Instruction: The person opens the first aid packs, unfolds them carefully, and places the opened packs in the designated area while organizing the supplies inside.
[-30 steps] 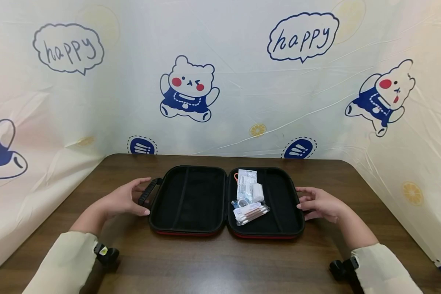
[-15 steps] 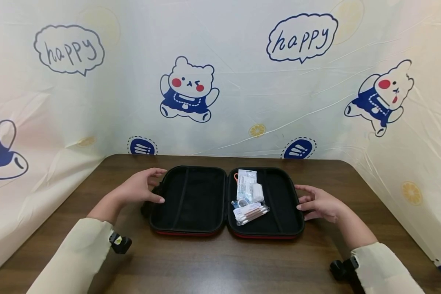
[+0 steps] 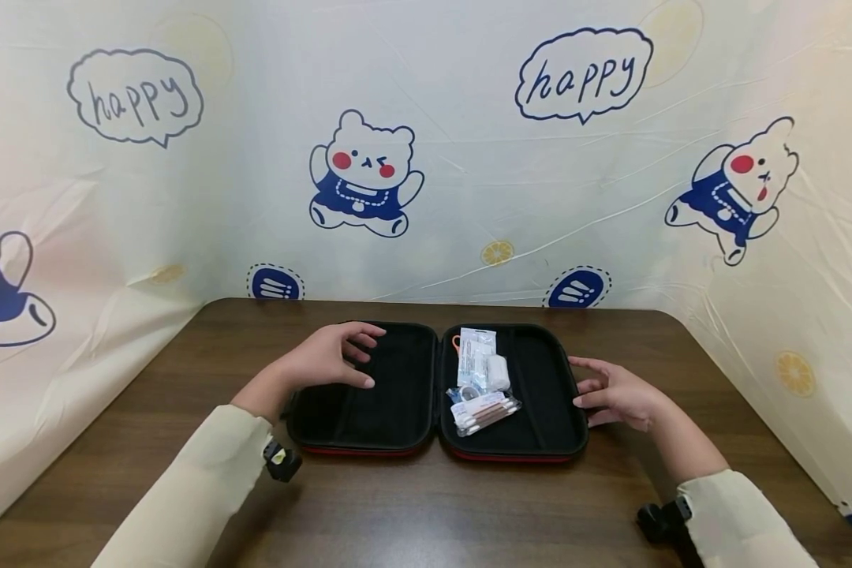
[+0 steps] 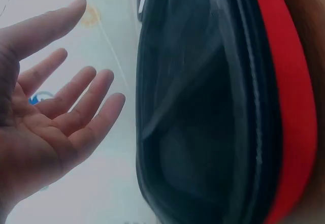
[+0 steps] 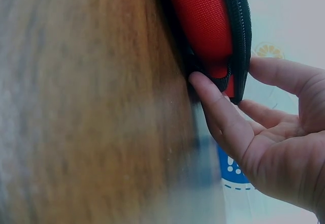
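Note:
A black-lined zip case with a red shell lies unfolded on the table. Its left half [image 3: 401, 394] holds no items; small supplies lie in its right half [image 3: 539, 379]. My left hand [image 3: 326, 359] hovers over the left half, fingers spread and holding nothing; in the left wrist view the palm [image 4: 51, 117] is apart from the case's red side [image 4: 297, 112]. At the right edge, the fingertips of my right hand [image 3: 625, 396] touch the case. The right wrist view shows them against the rim and near the bottom of the red shell [image 5: 203, 21].
Inside the right half are a bag of cotton swabs [image 3: 486, 414], a printed white packet [image 3: 476, 351], a small white bundle [image 3: 498, 372] and an orange loop [image 3: 456, 343]. The brown tabletop [image 3: 426, 505] meets a printed curtain [image 3: 468, 197] behind.
My left hand has moved right from the handle at the case's left edge to above the left half. My right hand and the case have stayed in place.

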The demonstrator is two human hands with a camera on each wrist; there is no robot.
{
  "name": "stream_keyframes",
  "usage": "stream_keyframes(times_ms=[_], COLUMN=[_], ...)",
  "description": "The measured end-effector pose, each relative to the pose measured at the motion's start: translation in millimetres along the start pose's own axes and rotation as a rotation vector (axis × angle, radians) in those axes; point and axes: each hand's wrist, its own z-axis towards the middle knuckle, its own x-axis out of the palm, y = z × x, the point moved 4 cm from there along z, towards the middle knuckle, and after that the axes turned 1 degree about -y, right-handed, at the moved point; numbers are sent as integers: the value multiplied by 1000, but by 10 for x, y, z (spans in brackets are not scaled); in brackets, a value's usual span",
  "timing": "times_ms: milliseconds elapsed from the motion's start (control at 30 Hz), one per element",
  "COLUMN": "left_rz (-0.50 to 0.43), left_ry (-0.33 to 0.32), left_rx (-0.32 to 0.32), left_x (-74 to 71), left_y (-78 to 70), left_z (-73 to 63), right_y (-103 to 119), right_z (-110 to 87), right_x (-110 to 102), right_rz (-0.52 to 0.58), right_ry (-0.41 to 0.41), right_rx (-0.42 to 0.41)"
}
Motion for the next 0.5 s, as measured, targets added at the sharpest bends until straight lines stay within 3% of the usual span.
stream_keyframes(times_ms=[500], left_rz=[-20], left_ry=[124], left_rx=[67], left_x=[460], left_y=[-281], left_z=[322], right_y=[11], right_z=[-13], right_x=[25], right_rz=[10], right_ry=[1], right_rx=[-5])
